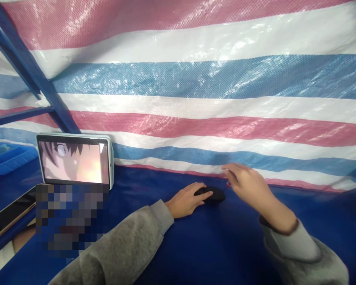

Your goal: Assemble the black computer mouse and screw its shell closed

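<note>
A black, rounded object like a computer mouse (217, 194) lies on the dark blue tabletop (219, 241). My left hand (187, 200) rests against its left end, thumb and fingers spread around that end. To the right, my right hand (245, 183) is raised over the table near the striped sheet, its fingers bent and the fingertips close together. A small red thing (228, 184) shows just below those fingertips; whether they hold anything is too small to tell.
A tablet in a pale case (75, 160) stands at the left, showing a cartoon picture. Near it are a phone (12, 211), a blue tray (10, 160) and a blurred patch. Behind rise a striped sheet (207, 79) and a blue metal frame (37, 73).
</note>
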`<action>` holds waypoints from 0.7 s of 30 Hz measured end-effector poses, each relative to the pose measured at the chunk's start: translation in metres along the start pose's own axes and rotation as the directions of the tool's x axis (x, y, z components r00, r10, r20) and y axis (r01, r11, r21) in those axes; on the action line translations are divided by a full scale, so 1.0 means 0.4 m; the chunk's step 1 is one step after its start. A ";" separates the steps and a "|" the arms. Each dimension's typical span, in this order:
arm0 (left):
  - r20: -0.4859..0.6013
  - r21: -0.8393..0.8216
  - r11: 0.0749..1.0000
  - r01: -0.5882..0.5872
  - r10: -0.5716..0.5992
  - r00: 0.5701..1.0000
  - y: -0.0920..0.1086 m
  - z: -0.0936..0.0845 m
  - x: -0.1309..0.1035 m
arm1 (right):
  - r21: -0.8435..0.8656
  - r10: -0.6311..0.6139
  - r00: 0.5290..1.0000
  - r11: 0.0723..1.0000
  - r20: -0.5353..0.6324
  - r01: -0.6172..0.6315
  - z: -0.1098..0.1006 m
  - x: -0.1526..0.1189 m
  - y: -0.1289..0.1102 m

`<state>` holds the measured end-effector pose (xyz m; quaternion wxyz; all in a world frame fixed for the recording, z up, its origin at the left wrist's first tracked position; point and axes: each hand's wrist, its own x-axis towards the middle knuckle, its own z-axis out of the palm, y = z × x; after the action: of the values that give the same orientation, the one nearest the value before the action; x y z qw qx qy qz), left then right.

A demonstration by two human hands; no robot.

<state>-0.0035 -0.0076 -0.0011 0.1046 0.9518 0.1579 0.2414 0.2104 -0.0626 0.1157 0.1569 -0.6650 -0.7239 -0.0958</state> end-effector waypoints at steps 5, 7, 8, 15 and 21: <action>0.008 0.005 1.000 0.006 -0.006 1.000 -0.002 0.004 -0.001 | -0.027 -0.028 0.999 0.999 0.019 0.029 -0.002 0.000 -0.003; 0.016 0.006 1.000 0.006 -0.006 1.000 -0.001 0.002 -0.001 | -0.032 -0.006 1.000 0.999 0.009 0.007 -0.002 -0.001 -0.004; 0.017 0.007 1.000 0.006 -0.006 1.000 0.000 0.002 -0.001 | -0.033 -0.003 1.000 0.999 0.006 0.003 -0.002 -0.001 -0.005; 0.004 0.006 1.000 0.002 -0.002 1.000 0.000 0.000 -0.001 | -0.002 -0.022 1.000 1.000 -0.006 0.022 0.002 -0.001 -0.006; -0.002 -0.015 1.000 0.010 -0.010 1.000 0.000 -0.002 -0.001 | 0.017 -0.029 0.999 0.999 -0.036 0.029 -0.002 0.000 -0.005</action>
<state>-0.0043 -0.0078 -0.0005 0.1128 0.9499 0.1610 0.2428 0.2085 -0.0631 0.1165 0.1743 -0.6512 -0.7313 -0.1039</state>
